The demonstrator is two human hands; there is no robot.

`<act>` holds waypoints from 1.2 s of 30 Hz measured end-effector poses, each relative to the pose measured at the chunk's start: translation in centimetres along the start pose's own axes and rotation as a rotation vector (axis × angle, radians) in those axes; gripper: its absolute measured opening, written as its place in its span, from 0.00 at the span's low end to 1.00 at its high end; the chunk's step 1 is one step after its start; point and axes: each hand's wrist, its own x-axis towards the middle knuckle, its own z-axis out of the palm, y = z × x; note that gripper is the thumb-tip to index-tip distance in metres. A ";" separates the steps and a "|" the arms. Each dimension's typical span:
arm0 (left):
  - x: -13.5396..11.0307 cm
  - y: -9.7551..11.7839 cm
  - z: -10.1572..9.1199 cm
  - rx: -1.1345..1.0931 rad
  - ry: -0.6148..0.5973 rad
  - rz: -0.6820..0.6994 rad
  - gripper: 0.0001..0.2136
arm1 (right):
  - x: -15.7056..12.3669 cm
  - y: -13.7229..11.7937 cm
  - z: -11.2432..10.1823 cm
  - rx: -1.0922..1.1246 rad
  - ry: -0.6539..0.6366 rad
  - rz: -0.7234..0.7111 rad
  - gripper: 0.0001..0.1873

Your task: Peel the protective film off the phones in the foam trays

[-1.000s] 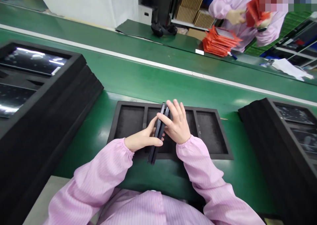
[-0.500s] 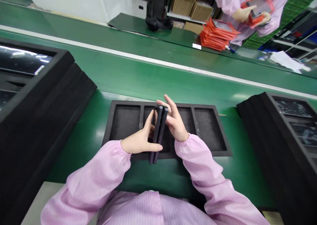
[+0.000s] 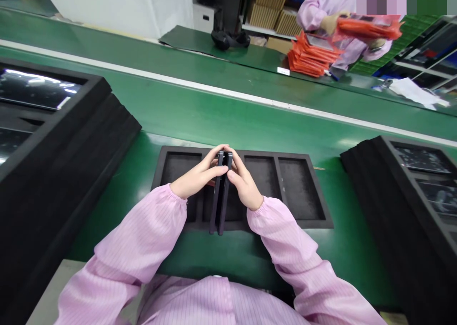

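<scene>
A dark folding device point(image 3: 219, 206), seen edge-on with its two halves nearly together, is held upright above a black foam tray point(image 3: 303, 220) that has several shallow compartments. My left hand point(image 3: 195, 178) grips the device's far end from the left, fingers curled over its top. My right hand point(image 3: 243, 183) pinches the same end from the right, thumb against the right half. Both sleeves are pink.
Tall stacks of black foam trays holding glossy dark devices stand at the left point(image 3: 53, 139) and right point(image 3: 410, 187). A green conveyor belt point(image 3: 228, 110) runs behind. Across it, another person point(image 3: 342, 25) in pink handles orange pouches beside a pile of pouches point(image 3: 310, 53).
My hands moved up to the device's far end and closed around it. The device turned more edge-on and straighter. The person opposite lifted an orange pouch.
</scene>
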 end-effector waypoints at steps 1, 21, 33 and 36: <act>-0.1 -0.1 0.0 -0.003 -0.005 0.013 0.29 | -0.2 0.1 0.1 0.037 -0.003 -0.017 0.37; -0.7 -0.6 -0.6 -0.030 -0.137 0.144 0.39 | -1.0 0.2 0.4 0.190 0.006 0.033 0.40; -0.4 -1.3 0.0 -0.033 -0.060 0.213 0.36 | -0.5 0.1 0.4 0.188 0.094 0.070 0.32; -0.3 -1.3 0.4 -0.063 -0.029 0.215 0.36 | -0.4 0.0 0.6 0.177 0.127 0.065 0.31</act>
